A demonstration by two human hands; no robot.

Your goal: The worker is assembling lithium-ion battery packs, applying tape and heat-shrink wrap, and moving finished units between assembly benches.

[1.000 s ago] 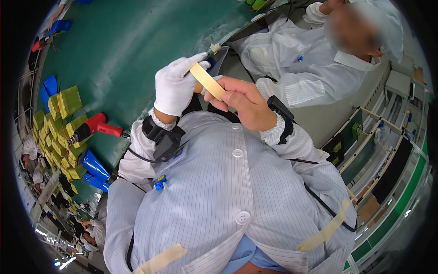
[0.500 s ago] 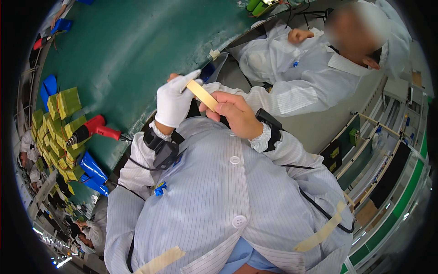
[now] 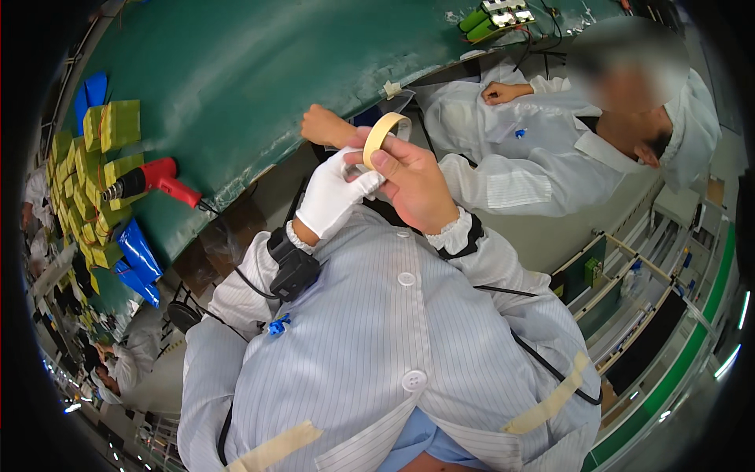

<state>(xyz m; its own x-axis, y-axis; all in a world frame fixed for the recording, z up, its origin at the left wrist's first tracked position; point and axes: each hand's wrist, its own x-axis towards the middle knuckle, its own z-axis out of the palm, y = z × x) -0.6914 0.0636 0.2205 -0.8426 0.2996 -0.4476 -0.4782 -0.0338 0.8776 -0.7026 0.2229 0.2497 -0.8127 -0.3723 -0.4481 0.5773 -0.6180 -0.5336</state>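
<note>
A roll of pale yellow masking tape point(image 3: 381, 138) is held up in front of my chest, close to the table edge. My bare right hand point(image 3: 417, 187) grips its lower side between thumb and fingers. Against it from the left comes my left hand point(image 3: 332, 195), in a white glove, its fingers bent in below the roll. Right fingers partly cover the glove's fingertips, so what they pinch is hidden. Just beyond the glove, a co-worker's bare hand point(image 3: 324, 126) rests at the edge of the green table point(image 3: 236, 86).
At left on the table lie a red heat gun point(image 3: 161, 181), stacked yellow-green wrapped blocks point(image 3: 118, 126) and blue sheets point(image 3: 140, 250). Green cells point(image 3: 484, 23) with wires lie at the far right. A co-worker point(image 3: 503, 141) in white sits close on my right.
The tape roll has turned from edge-on to showing its ring and moved up and right. My gloved hand has moved lower and right. The co-worker's hand beyond it shows more fully.
</note>
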